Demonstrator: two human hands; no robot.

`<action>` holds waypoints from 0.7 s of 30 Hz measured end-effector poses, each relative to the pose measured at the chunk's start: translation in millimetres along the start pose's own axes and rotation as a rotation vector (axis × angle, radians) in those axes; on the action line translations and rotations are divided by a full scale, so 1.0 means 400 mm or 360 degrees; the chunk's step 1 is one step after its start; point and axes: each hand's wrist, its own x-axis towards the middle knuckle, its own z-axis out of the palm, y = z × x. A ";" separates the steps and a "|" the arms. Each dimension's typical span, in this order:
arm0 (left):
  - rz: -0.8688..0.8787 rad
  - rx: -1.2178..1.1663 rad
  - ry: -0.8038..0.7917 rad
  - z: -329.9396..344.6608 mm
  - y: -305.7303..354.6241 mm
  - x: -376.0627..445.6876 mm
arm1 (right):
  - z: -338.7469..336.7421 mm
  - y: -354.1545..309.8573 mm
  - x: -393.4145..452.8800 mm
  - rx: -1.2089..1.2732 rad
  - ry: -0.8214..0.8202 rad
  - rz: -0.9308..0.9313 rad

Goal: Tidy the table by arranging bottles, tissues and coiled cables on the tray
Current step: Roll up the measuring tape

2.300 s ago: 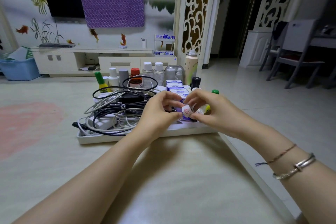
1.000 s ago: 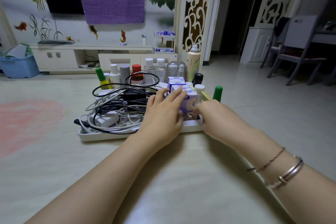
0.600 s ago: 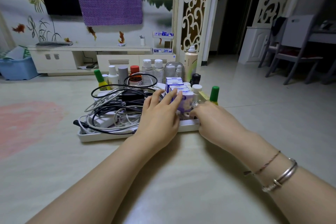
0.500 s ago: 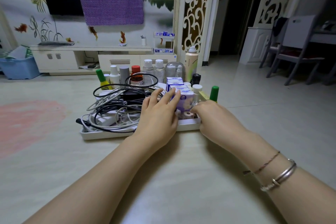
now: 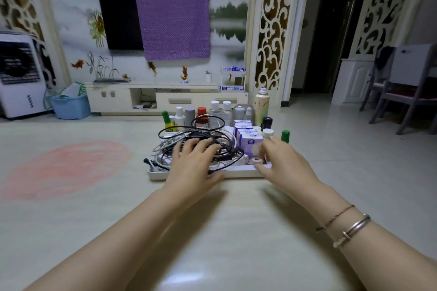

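Note:
A white tray (image 5: 238,173) sits at the far end of the table. Its left half is filled by a pile of coiled black and white cables (image 5: 179,142). My left hand (image 5: 196,163) lies flat on that pile with fingers spread. Purple and white tissue packs (image 5: 249,140) stand in a row in the middle. Several bottles (image 5: 220,111) line the back edge. A small white roll (image 5: 256,160) lies at the tray's front right corner. My right hand (image 5: 283,163) hovers over that corner with relaxed fingers, holding nothing.
A green-capped bottle (image 5: 285,136) stands just past my right hand at the tray's right end. The table's right edge runs close to the tray. Beyond the table are a TV cabinet (image 5: 153,99), a blue bin (image 5: 71,107) and chairs (image 5: 406,92).
My left hand has slid left from the tissue packs onto the cable pile. My right hand has let go of the small roll, which now lies in the tray, and has lifted slightly.

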 end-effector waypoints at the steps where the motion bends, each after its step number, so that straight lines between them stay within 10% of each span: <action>1: -0.0080 0.0019 -0.0095 -0.001 -0.028 -0.018 | 0.002 0.003 -0.012 -0.0081 -0.0115 0.0051; 21: -0.0463 -0.0235 -0.0063 0.079 -0.117 -0.050 | 0.079 -0.031 -0.014 -0.0734 -0.0174 0.0099</action>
